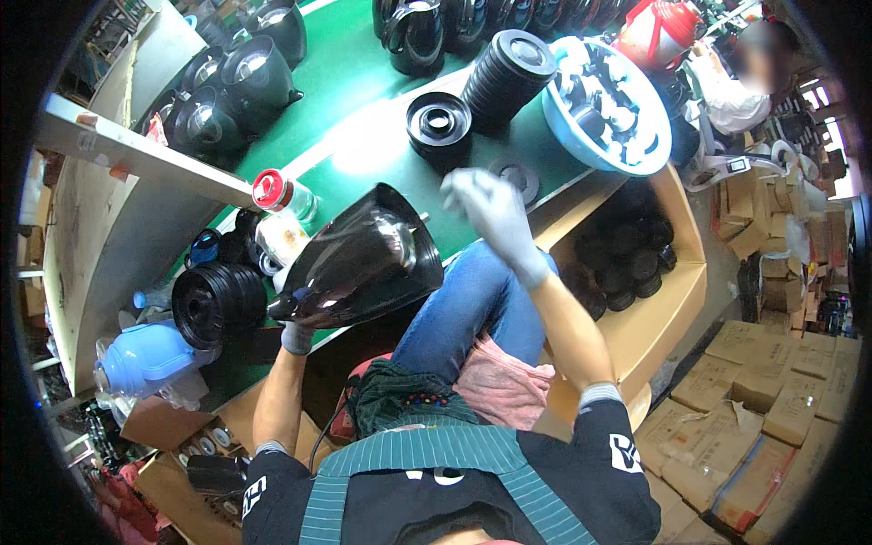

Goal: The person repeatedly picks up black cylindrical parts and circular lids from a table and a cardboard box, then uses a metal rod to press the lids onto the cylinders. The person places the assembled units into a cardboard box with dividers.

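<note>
A glossy black, tapering jug-like shell (359,263) lies tilted over my lap at the table's edge, its wide rim toward the right. My left hand (297,338), in a grey glove, grips its narrow lower-left end; the shell hides most of those fingers. My right hand (490,209), also gloved, is raised over the table to the right of the shell, fingers loosely bent and slightly apart, with nothing visible in them. Close beside it lies a flat dark ring (516,182). Beyond that hand are a black round part with a ringed centre (439,123) and a leaning stack of black discs (507,82).
A light-blue basin (554,113) of white and dark parts stands at the right. Below it, an open carton (677,309) holds black round pieces. A red-lidded jar (282,193), black ribbed discs (218,304) and a blue jug (150,359) are at the left.
</note>
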Tool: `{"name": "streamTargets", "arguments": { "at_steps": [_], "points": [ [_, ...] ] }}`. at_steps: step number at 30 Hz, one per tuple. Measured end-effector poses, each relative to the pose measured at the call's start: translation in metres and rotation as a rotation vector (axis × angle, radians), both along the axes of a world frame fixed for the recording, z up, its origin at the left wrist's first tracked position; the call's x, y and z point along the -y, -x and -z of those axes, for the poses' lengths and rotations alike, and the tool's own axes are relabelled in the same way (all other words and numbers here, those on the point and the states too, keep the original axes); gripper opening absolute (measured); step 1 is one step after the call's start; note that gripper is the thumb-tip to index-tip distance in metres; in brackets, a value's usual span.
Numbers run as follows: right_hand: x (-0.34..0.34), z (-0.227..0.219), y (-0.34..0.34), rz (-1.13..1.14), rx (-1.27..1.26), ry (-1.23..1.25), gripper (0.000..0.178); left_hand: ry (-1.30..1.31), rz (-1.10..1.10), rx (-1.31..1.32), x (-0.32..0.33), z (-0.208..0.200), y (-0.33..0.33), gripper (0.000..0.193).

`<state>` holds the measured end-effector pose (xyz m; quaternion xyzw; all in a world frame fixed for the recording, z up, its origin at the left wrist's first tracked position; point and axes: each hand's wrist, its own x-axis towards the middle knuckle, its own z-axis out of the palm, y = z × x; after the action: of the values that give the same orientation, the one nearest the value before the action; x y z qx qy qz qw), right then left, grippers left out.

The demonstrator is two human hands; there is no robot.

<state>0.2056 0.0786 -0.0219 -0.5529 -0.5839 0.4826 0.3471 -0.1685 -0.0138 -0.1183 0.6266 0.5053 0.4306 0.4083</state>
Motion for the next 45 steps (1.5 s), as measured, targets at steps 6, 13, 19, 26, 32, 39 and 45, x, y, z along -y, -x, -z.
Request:
{"name": "streamTargets", "arguments": {
  "at_steps": [6,13,19,26,32,39,45],
  "points": [
    [-0.139,0.089,0.018,0.276,0.891,0.24,0.066,0.247,0.13,0.214,0.029,0.08,0.033,0.064],
    [-0.064,0.039,0.012,0.472,0.752,-0.125,0.044,0.096,0.16,-0.16,0.024,0.011,0.009,0.07],
    [-0.066,0.137,-0.015,0.385,0.746,-0.058,0.057,0.074,0.215,-0.124,0.013,-0.005,-0.02,0.067],
    [-0.008,0.096,-0.001,0.476,0.478,-0.081,0.053,0.08,0.235,-0.132,0.032,-0.017,-0.019,0.064],
    [0.11,-0.006,0.012,0.25,0.12,-0.791,0.044,0.094,0.271,-0.113,0.038,-0.014,-0.03,0.061],
    [0.166,-0.005,-0.023,-0.154,-0.502,-0.302,0.072,0.14,0.336,-0.075,0.051,-0.006,-0.041,0.058],
    [0.206,-0.02,-0.035,0.092,-0.575,-0.24,0.054,0.197,0.395,-0.033,0.053,-0.001,-0.046,0.055]
  ]
}}
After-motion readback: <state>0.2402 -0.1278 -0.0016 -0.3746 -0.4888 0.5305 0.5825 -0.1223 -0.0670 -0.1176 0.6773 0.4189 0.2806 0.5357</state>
